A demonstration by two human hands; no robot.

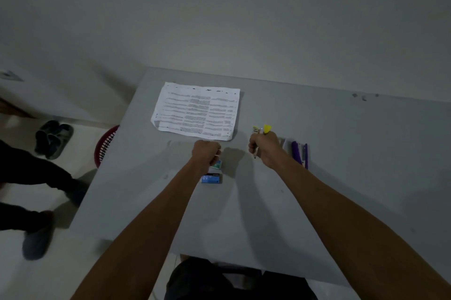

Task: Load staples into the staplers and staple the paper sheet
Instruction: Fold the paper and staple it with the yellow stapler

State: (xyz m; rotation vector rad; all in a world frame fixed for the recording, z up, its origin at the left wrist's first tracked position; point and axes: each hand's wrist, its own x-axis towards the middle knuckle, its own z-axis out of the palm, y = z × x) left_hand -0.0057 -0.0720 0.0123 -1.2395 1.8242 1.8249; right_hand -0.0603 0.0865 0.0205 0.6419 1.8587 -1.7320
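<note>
**Still loading the yellow stapler, paper not stapled yet**

So here's where it stands, working out from the body. Closest to me on the table (244,214) there's a blue staple box (211,178), and just past it a second little box (216,165) with green on it, half hidden under the left hand (206,152). That hand is curled up tight just above the box, and a small pale bit shows at the fingertips. Could be a strip of staples, but it's too small and blurry to call, so I can't tell what it's pinching, if anything.

The right hand (264,149) is wrapped around the yellow stapler (262,130), held up off the table, its yellow end poking out above the fist and a thin dark-tipped piece sticking out below. Looks like it's hinged open for loading, but I wouldn't swear to it.

Just right of that hand, the purple stapler (300,154) lies flat on the table with its top flipped open. Can't see whether staples are in it.

Farther back, the paper (197,110) sits flat and square-ish, well clear of both hands, near left corner curling a bit. Nobody's touching it.

My read: we're in the loading stage. At least one stapler isn't closed up, and the stapling itself is all still to come.
</note>
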